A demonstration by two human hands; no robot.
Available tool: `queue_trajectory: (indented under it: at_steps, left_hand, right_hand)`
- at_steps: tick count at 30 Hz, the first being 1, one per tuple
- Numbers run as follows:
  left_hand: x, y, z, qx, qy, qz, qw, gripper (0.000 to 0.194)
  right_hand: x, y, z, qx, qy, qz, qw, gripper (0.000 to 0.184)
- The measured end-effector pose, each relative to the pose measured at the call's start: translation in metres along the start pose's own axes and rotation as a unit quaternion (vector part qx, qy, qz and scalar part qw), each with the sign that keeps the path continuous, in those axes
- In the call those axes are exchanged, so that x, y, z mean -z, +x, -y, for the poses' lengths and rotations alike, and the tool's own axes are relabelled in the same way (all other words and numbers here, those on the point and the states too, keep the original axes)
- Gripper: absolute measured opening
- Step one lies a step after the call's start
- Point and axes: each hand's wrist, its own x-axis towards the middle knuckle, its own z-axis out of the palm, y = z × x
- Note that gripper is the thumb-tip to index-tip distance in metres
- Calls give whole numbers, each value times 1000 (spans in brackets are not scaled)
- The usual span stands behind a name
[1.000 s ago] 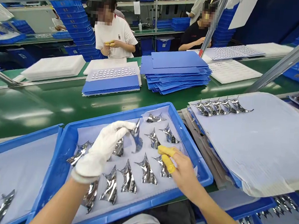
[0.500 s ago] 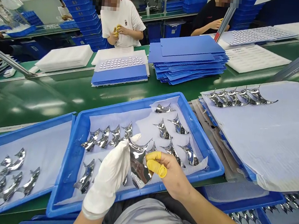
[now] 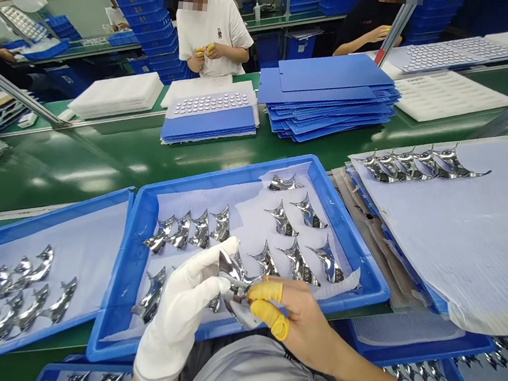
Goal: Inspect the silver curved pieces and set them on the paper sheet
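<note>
- Currently, both hands share one piece: a shiny, silver, curved part with a chrome-like finish; it is held tilted above the near side of a blue plastic rectangular tray, partly covered by the fingers.
- Left hand, in a white cloth glove, is closed to a pinch, thumb and forefinger on the piece's left edge; how its other fingers lie behind is hard to make out.
- Right hand, bare but for yellow rubber finger cots, pinches the opposite edge between thumb and forefinger; neither hand grips anything else that shows.
- Judging by the pose, the step in hand is handling this single part between the fingertips, perhaps turning or checking it; whether it is being wiped cannot be told.
- Similar silver curved parts lie apart from the grip; a row of four sits on the white sheet liner, to the left, and more lie toward the right.
- Any next move would seem to call for one firm pinch before the other loosens; the mirror finish likely marks easily, and the pointed tips want keeping off neighbouring parts.
</note>
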Motion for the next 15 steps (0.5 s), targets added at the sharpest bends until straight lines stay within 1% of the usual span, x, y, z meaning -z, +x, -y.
queue_trajectory:
  at_steps: [2,4,5,6,8,10,11,13,15]
  left_hand:
    - [4,-1,2,11,-6,10,1000,41]
    - [4,-1,2,13,-8,15,1000,41]
    - [2,-1,1,7,-8,11,1000,40]
    - [-2,0,-1,1,-9,4,1000,39]
    - [-12,0,-6,0,-19,-15,1000,35]
    - [-25,1,-13,25,-46,-33,998,30]
    - [-31,2,-16,42,-62,-35,997,29]
    - [-39,3,-20,68,-81,-33,994,29]
    - [-43,4,-21,67,-68,-46,994,32]
  right_hand:
    - [0,-1,2,34,-17,2,999,16]
    - [0,-2,3,42,-21,2,999,14]
    - [0,-2,2,30,-10,4,999,13]
    - [-1,-2,2,3,15,9,1000,13]
    - [-3,-1,-1,-78,109,18,991,17]
    - [-5,-1,-5,-152,221,16,963,23]
    - [-7,0,-7,-173,264,11,949,25]
    - [-9,1,-10,-188,308,-2,933,26]
    - [-10,2,-11,-188,323,-14,927,25]
